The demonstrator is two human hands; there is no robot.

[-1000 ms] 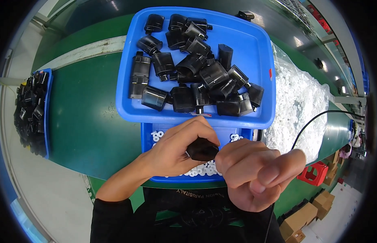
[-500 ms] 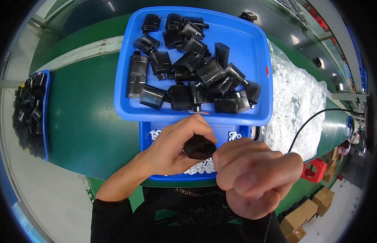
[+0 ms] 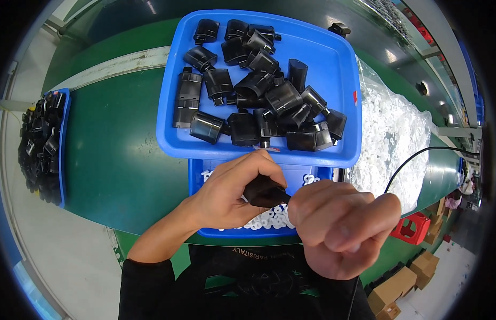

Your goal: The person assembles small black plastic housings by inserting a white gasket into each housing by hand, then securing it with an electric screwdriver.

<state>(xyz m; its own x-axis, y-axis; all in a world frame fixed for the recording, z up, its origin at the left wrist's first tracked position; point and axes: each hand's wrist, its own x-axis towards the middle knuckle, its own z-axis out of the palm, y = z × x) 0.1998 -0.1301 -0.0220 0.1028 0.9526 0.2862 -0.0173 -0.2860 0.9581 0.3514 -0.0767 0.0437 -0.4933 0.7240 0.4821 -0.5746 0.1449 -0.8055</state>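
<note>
My left hand [image 3: 226, 189] is wrapped round a dark, smoke-black plastic part [image 3: 265, 193] with a narrow end pointing right. That narrow end reaches the fingers of my right hand [image 3: 346, 226], which is closed like a fist just beside it. Whatever the right hand grips is hidden by its own fingers. Beneath both hands lies a smaller blue tray [image 3: 194, 178] with many small white rings [image 3: 270, 218]. Just beyond, a larger blue tray [image 3: 336, 64] holds several similar black plastic parts [image 3: 242, 128], lying loosely and partly heaped.
A clear bag of small white pieces [image 3: 389, 138] lies right of the trays, with a black cable [image 3: 405, 160] arching over it. On the far left, another blue bin [image 3: 62, 149] is heaped with black parts. A red stool [image 3: 413, 228] and cardboard boxes [image 3: 397, 281] stand on the floor at right.
My right hand has shifted slightly right and up. More of the part's narrow end now shows between the hands. The left hand keeps its hold; the whole view has shifted slightly.
</note>
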